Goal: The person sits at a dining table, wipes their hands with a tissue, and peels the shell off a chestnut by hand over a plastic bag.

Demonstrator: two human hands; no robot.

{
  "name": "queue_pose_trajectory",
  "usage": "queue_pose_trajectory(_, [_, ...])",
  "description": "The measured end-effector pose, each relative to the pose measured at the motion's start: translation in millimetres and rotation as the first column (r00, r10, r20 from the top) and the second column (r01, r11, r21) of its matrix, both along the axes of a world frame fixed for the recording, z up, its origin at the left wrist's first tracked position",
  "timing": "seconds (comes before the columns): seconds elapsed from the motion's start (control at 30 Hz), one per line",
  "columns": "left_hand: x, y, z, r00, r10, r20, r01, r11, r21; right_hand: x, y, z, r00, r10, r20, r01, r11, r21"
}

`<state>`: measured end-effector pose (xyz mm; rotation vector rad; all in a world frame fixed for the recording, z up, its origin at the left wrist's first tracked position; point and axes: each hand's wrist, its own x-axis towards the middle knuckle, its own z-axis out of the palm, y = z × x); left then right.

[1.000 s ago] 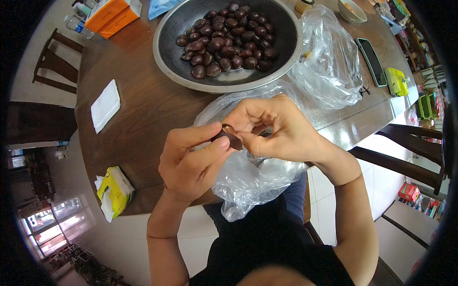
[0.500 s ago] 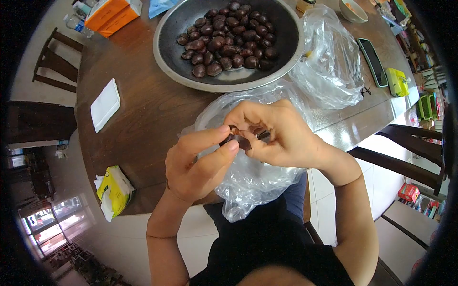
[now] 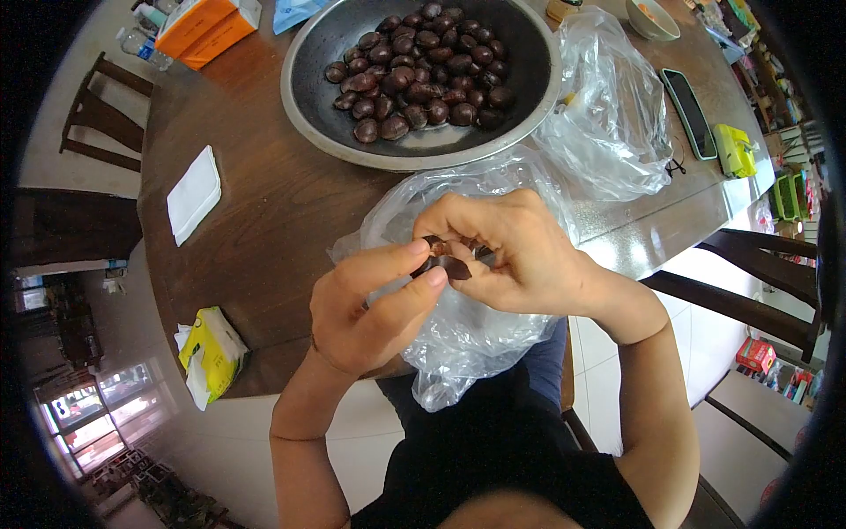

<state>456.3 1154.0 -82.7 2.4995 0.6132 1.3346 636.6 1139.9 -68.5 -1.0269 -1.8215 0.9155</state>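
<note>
A dark brown chestnut (image 3: 437, 250), its shell split open and paler inside, is held up in front of me. My left hand (image 3: 374, 304) is closed, pinching its left side between thumb and finger. My right hand (image 3: 520, 256) grips it from the other side, fingers curled and thumb at a loose shell flap (image 3: 456, 268). Something small and shiny shows between the right fingers; I cannot make it out. Beneath both hands a clear plastic bag (image 3: 476, 339) spreads over the table edge and my lap. Beyond them, a metal basin (image 3: 397, 163) contains many whole chestnuts (image 3: 432, 62).
Another clear bag (image 3: 608, 115) lies right of the basin, near a phone (image 3: 690, 115) and a yellow packet (image 3: 733, 152). On the left are a folded white tissue (image 3: 194, 196), a tissue pack (image 3: 213, 353) and an orange box (image 3: 207, 31). A bowl (image 3: 654, 19) stands far right.
The shell flap at the right thumb now sticks out further and the split looks wider. Both hands have shifted only slightly, still holding the chestnut.
</note>
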Motion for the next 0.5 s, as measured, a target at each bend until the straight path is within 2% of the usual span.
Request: queue_pose_trajectory(0.5, [-1.0,-2.2,-2.8,0.999,-0.035,0.023,0.035,0.999,-0.018,0.9,-0.3,-1.1,1.000,0.004,0.007,-0.004,1.000,0.030])
